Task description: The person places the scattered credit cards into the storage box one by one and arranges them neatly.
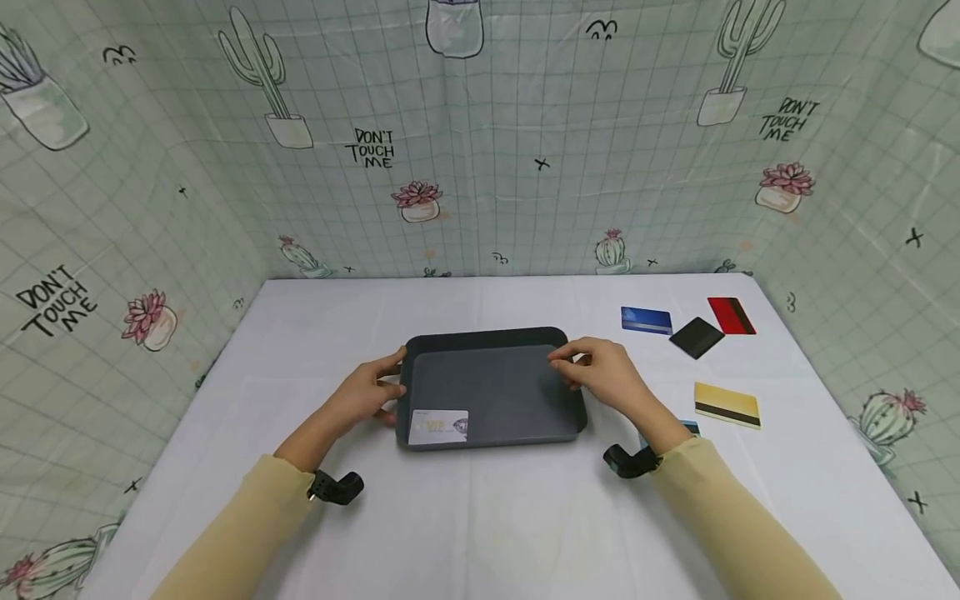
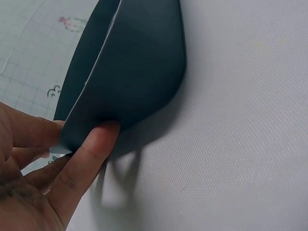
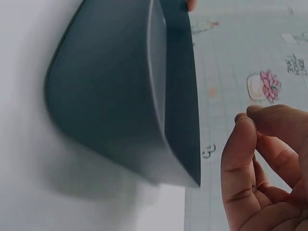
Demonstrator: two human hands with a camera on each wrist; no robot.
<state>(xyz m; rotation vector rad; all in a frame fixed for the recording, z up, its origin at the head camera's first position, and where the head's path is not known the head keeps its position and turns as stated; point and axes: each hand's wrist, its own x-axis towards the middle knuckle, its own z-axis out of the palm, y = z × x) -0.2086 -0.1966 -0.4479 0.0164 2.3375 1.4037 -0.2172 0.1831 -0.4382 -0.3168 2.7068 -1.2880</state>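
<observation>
Crosswise lies the long tray (image 1: 487,396), left grip (image 1: 365,388) holding its end, right grip (image 1: 602,372) narrow

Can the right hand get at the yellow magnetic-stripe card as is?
Probably yes: the right hand shows nothing in its fingers, and the yellow magnetic-stripe card lies uncovered on the white table, outside the gray tray.

Dark grey tray (image 1: 487,387), white card (image 1: 432,427)

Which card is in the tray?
The white VIP card, in the near left corner of the gray tray; the other cards lie outside on the table.
</observation>
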